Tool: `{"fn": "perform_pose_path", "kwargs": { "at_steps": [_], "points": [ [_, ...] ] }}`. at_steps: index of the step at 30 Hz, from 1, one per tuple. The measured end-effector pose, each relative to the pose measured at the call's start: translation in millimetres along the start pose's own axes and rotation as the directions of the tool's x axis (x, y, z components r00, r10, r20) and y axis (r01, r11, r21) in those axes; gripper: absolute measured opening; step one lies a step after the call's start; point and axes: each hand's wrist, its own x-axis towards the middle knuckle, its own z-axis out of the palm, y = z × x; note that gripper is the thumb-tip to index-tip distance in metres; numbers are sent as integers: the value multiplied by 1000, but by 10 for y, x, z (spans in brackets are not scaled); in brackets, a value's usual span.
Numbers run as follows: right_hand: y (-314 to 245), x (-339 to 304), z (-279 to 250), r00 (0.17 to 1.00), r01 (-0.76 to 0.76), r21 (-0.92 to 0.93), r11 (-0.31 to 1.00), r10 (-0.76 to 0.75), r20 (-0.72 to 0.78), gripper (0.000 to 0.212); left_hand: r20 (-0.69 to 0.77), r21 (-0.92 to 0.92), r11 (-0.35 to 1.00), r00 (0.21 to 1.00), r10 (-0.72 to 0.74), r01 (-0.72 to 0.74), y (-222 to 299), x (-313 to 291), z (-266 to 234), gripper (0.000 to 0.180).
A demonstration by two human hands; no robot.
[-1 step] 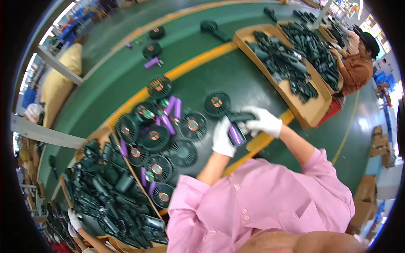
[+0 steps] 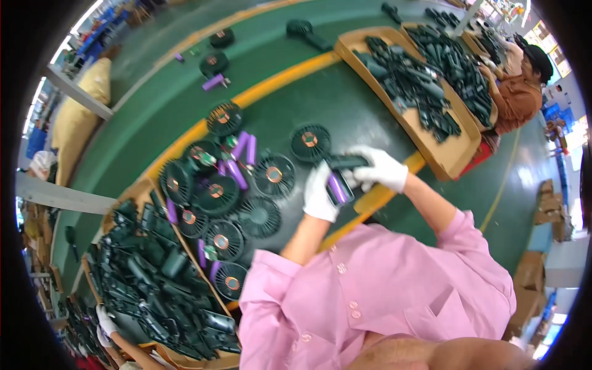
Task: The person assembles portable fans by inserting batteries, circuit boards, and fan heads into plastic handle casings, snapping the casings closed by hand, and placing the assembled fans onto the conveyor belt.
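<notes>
In a white glove, my left hand (image 2: pixel 320 196) is closed around a dark green fan handle; a purple battery cell (image 2: pixel 338 189) shows in its open side. My right hand (image 2: pixel 381 169), also gloved in white, grips a dark green plastic piece (image 2: pixel 349 162) just above the handle. Whether the two parts touch, I cannot tell. Right behind my left hand is a round fan head (image 2: pixel 311 143) with a copper-coloured centre; whether it joins the handle is hidden. More fan heads (image 2: pixel 274 175) and purple battery cells (image 2: pixel 236 174) lie to the left on the green surface.
At the left stands a cardboard box (image 2: pixel 206 274) heaped with dark plastic parts; another person's gloved hands (image 2: pixel 106 322) are beside it. A cardboard tray (image 2: pixel 453 161) of similar parts is at the far right, near a co-worker (image 2: pixel 521 92). A whole fan (image 2: pixel 307 35) lies at the back.
The whole scene sits slightly further left and up in the picture. Both hands keep the same hold.
</notes>
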Motion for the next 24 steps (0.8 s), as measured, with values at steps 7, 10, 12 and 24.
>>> {"fn": "perform_pose_path", "kwargs": {
  "at_steps": [7, 10, 12, 24],
  "points": [
    [3, 76, 20, 959, -249, -219, 944, 271, 79, 39, 12, -125, 992, 1000, -29, 30, 30, 47, -8, 26],
    [85, 64, 74, 999, -28, -43, 999, 29, 20, 43, 75, -152, 987, 997, -30, 41, 9, 56, -24, 29],
    [70, 64, 83, 999, -47, -44, 998, 46, -27, 54, 149, -284, 955, 988, -38, 80, 18, 69, -29, 38],
    [-308, -71, 440, 937, 73, -970, 230, -349, -12, 68, -2, -80, 996, 1000, -28, 28, -6, 80, 79, 74]
  ]
}}
